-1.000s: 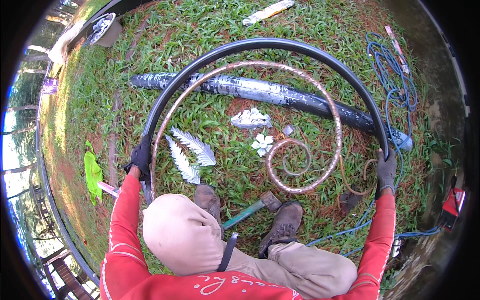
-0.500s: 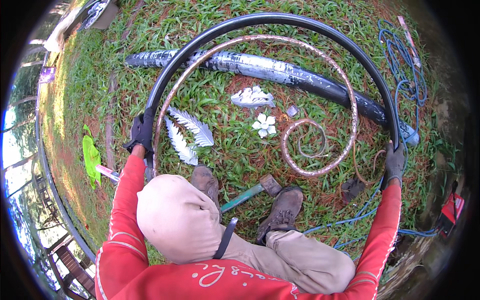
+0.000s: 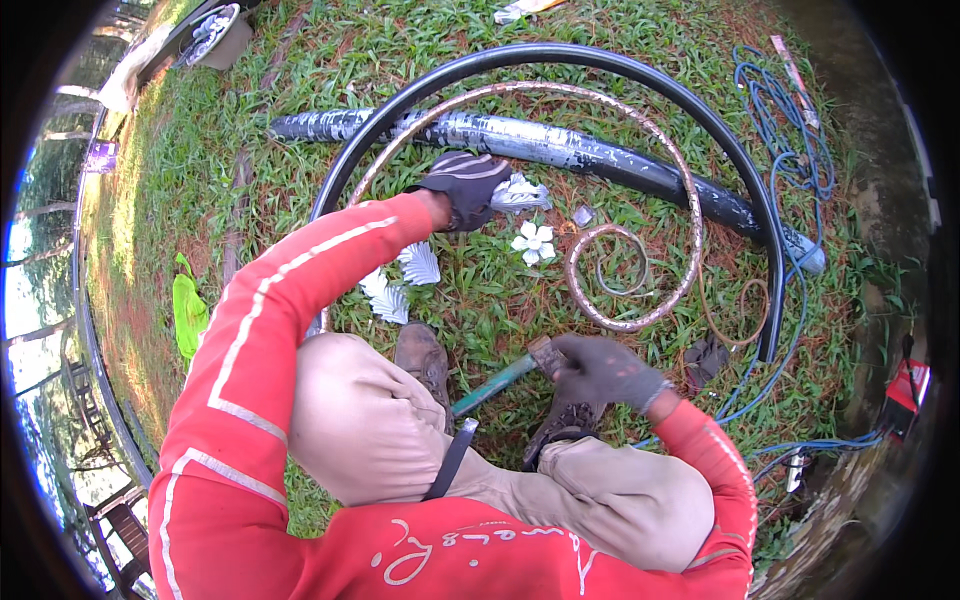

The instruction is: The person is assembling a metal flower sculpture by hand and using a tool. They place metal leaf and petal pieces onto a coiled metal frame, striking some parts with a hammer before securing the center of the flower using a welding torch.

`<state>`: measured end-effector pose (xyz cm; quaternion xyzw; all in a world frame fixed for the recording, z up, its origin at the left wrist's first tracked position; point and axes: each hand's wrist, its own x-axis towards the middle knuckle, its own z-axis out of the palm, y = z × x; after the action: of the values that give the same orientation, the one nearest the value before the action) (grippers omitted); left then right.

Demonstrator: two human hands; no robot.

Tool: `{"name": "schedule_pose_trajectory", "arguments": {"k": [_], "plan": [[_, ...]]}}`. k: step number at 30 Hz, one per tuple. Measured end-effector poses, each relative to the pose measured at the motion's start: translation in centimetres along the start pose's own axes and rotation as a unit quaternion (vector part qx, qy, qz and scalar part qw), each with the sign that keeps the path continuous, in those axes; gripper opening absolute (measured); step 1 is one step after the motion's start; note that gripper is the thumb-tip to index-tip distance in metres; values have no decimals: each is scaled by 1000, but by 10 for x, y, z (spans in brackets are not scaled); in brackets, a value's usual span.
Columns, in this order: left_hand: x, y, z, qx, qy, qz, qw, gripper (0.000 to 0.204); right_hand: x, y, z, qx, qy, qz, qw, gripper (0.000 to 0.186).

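My left hand [image 3: 468, 190], in a dark striped glove, is closed at the left end of a silver leaf-shaped ornament [image 3: 521, 194] on the grass. My right hand [image 3: 610, 372], in a grey glove, is closed around the head end of a hammer [image 3: 497, 384] with a green handle, lying between my boots. A bent black tube [image 3: 575, 55] arches around a thin copper-coloured spiral strip [image 3: 690, 240]. A white flower ornament [image 3: 533, 243] lies below the silver piece. Two silver leaf ornaments [image 3: 420, 262] are partly hidden by my left forearm.
A thick, scuffed black pipe [image 3: 560, 143] lies across the grass beneath the arch. Blue rope [image 3: 800, 150] is heaped at the right, with a red object [image 3: 905, 390] farther down. A bright green cloth [image 3: 188, 310] lies left, and a bucket [image 3: 230, 45] stands far left.
Both hands have let go of the black tube, which now rests on the grass. My left hand has moved right to the silver ornament; my right has moved left to the hammer.
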<state>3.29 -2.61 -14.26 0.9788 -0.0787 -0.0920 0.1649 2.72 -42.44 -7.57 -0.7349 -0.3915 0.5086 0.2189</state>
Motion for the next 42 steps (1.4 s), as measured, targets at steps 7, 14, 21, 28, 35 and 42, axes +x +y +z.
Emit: {"name": "schedule_pose_trajectory", "arguments": {"k": [7, 14, 21, 28, 35, 42], "plan": [[28, -14, 57, 64, 13, 1, 998, 65, 56, 45, 141, 16, -115, -50, 992, 87], [21, -13, 90, 19, 46, -8, 999, 61, 69, 45, 132, 24, -121, 48, 991, 82], [19, -19, 93, 15, 22, -47, 999, 48, 76, -14, 86, 34, -112, 49, 992, 74], [20, -31, 88, 27, 93, 41, 994, 43, 72, 48, 153, 169, -140, 70, 973, 82], [13, -21, 49, -51, 74, 36, 995, 48, 41, 20, 127, 55, 4, 10, 998, 66], [18, -16, 24, -211, 18, 22, 977, 57, 28, -43, 25, 479, 0, 4, 878, 34]]}}
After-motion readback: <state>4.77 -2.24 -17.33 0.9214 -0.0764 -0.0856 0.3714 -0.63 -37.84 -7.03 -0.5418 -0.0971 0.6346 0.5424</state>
